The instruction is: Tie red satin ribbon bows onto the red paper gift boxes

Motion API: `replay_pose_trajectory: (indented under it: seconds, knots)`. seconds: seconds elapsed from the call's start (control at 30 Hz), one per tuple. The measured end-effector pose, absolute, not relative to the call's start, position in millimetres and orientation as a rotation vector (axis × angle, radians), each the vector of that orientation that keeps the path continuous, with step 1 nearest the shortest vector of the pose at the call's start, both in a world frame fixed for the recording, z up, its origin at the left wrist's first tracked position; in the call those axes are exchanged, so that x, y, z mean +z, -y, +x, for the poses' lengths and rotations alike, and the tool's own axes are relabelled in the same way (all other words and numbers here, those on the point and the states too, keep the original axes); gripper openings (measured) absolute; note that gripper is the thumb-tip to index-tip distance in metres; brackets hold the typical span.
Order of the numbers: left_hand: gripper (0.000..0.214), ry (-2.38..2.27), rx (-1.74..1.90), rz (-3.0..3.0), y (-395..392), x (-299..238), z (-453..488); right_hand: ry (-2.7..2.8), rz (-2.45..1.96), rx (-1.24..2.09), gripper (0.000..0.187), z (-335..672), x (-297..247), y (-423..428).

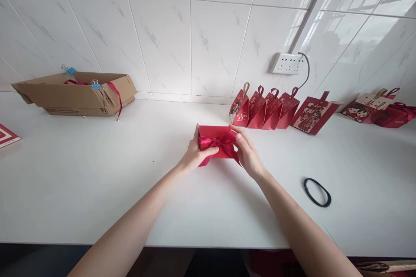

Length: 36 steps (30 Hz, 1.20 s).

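Observation:
A small red gift box with a dark red satin ribbon tied in a bow across its front is held over the white table, between both hands. My left hand grips its left side, the thumb lying across the front by the bow and the other fingers behind. At the right side, my right hand is closed on the box's edge and the ribbon loop, thumb and fingers bent together. Ribbon tails hang below the box on both sides. The fingers behind the box are hidden.
A cardboard box with blue binder clips and red ribbon stands at the back left. Along the wall at right are several red gift boxes with loop handles, below a power strip. A black ring-shaped band lies at right.

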<state>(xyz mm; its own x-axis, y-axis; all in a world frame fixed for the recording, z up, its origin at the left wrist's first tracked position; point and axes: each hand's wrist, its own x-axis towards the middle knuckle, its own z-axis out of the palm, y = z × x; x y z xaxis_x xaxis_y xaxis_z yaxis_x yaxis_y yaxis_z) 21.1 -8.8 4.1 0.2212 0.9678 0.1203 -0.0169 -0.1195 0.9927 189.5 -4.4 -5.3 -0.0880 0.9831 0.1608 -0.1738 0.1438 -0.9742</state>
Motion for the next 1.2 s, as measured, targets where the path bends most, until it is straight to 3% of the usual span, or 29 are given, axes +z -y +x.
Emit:
replay_pose_trajectory:
  seconds: [0.17,0.43,0.8,1.03,1.2]
  knots:
    - [0.080,-0.938,1.126,1.393,9,5,19,1.281,-0.925,1.309,0.041,199,-3,-1]
    - [0.069,-0.806,1.074,1.434,10,9,16,1.421,-0.955,1.339,0.034,199,2,4]
    - [0.094,-0.723,1.008,1.365,5,-1,7,1.435,-0.957,1.274,0.037,196,-2,4]
    - [0.127,-0.702,0.968,1.725,9,-13,12,1.552,-1.078,1.060,0.061,199,2,4]
    - [0.124,-0.964,1.038,1.877,6,-15,11,1.533,-1.138,1.005,0.067,201,1,3]
